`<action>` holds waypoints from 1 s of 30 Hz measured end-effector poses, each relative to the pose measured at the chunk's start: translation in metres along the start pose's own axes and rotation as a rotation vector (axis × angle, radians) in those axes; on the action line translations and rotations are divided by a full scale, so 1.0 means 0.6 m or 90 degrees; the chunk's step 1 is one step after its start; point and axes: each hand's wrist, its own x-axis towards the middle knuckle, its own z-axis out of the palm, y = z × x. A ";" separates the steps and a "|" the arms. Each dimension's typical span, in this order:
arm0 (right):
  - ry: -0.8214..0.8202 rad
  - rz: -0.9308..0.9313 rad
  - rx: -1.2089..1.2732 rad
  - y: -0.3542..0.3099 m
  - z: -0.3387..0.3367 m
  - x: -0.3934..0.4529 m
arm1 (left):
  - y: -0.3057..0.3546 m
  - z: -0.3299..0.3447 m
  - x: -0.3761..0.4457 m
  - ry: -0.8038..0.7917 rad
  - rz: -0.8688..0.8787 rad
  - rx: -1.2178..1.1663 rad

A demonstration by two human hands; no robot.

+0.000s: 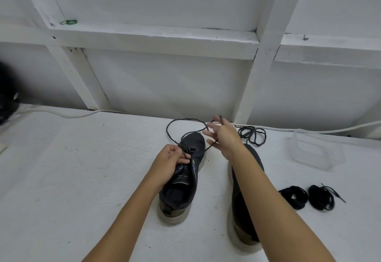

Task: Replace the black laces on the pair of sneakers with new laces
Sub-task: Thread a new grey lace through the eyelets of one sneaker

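Two hands on one lace: the left hand (172, 159) has its grip pinched on the black lace (171, 133) at the eyelets of the left sneaker (181, 179), and the right hand (223, 136) has the same lace drawn up between thumb and fingers above the toe. Lace slack loops out past the toe across the white worktop (82, 179). Right sneaker (244, 198) stands just beside, under the right forearm. Beyond it, a loose lace (252, 135) in a heap; to the right, two coiled lace bundles (307, 197) and a clear plastic tray (315, 150).
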 end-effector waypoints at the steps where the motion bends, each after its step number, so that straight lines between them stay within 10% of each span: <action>1: 0.000 -0.031 -0.006 -0.011 0.001 0.004 | -0.001 0.000 0.001 0.002 0.000 -0.005; 12: 0.284 -0.060 0.097 0.037 0.011 -0.071 | -0.015 0.006 0.004 0.071 -0.038 -0.158; 19: 0.227 0.064 -0.084 0.151 0.027 -0.122 | -0.009 0.011 -0.008 0.103 -0.012 -0.153; 30: 0.167 -0.246 -0.309 0.194 0.035 -0.150 | 0.002 -0.014 -0.006 0.093 0.199 0.301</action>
